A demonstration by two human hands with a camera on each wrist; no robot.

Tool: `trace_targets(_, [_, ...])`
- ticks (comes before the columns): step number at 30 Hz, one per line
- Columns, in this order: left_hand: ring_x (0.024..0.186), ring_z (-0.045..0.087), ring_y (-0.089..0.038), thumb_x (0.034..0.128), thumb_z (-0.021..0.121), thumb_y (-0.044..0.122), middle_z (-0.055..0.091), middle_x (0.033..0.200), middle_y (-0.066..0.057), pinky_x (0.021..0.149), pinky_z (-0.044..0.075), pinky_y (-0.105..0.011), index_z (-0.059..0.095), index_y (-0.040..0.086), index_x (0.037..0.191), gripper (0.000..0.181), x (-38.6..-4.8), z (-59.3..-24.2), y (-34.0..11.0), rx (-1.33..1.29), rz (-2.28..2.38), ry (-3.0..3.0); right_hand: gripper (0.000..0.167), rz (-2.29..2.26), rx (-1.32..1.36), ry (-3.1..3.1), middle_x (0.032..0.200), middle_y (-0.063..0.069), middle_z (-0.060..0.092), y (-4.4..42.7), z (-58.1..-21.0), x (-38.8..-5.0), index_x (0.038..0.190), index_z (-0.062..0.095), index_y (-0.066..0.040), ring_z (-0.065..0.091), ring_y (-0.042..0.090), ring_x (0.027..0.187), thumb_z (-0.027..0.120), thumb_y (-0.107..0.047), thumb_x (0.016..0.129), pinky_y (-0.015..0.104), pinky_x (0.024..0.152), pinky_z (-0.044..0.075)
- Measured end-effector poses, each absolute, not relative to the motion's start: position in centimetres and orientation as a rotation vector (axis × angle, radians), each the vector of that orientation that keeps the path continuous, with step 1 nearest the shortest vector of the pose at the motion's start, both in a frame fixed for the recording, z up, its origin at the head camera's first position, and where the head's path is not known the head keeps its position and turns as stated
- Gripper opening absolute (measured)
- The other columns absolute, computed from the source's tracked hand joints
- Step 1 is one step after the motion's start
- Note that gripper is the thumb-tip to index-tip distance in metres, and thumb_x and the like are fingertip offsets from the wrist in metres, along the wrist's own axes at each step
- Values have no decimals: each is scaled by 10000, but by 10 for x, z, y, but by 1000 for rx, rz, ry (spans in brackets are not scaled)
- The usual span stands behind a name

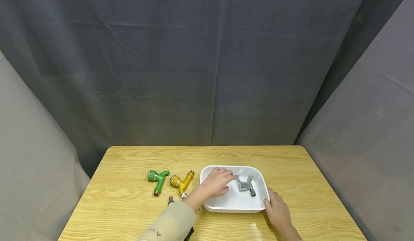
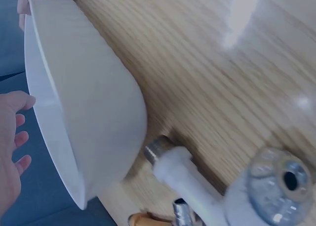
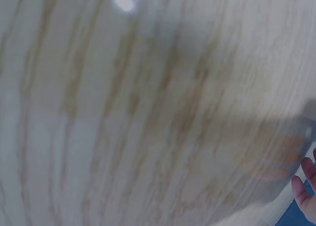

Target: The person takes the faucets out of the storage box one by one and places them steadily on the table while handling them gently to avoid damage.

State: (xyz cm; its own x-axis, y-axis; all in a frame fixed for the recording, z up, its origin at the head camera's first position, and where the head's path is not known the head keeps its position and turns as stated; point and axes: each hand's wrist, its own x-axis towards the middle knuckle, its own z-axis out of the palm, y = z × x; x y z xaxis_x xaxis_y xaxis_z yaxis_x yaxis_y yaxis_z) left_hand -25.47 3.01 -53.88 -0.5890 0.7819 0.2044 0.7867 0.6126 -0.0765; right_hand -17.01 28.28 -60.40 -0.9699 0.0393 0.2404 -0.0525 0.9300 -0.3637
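Note:
A white plastic basin (image 1: 231, 209) stands on the table with a chrome tap (image 1: 243, 186) lying inside it toward the right. My left hand (image 1: 217, 182) is over the basin's left half, fingers extended toward the tap; in the left wrist view this hand holds nothing. At the basin's right end my right hand (image 1: 280, 212) holds the rim, thumb at the front corner and fingers along the side. Only some of its fingertips (image 3: 307, 174) show in the right wrist view. Whether my left fingers touch the tap is unclear.
Left of the basin lie a green tap (image 1: 160, 178) and a yellow tap (image 1: 183, 184). Another tap (image 1: 170, 199) is mostly hidden behind my left forearm. A pale tap body (image 2: 190, 184) shows close in the left wrist view. Grey curtains (image 1: 161, 72) surround the wooden table (image 1: 123, 198).

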Motion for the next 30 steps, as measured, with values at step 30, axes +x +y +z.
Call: trace_targets(30, [1327, 290, -119, 805, 672, 248, 298, 1453, 146, 1058, 280, -359, 328, 427, 1379, 693, -250, -550, 98, -1353, 150, -2951, 388, 565, -13, -2870, 1068, 166, 568, 282, -604, -170, 1267, 446, -54, 556, 354, 943, 408, -195, 908, 509, 671, 462])
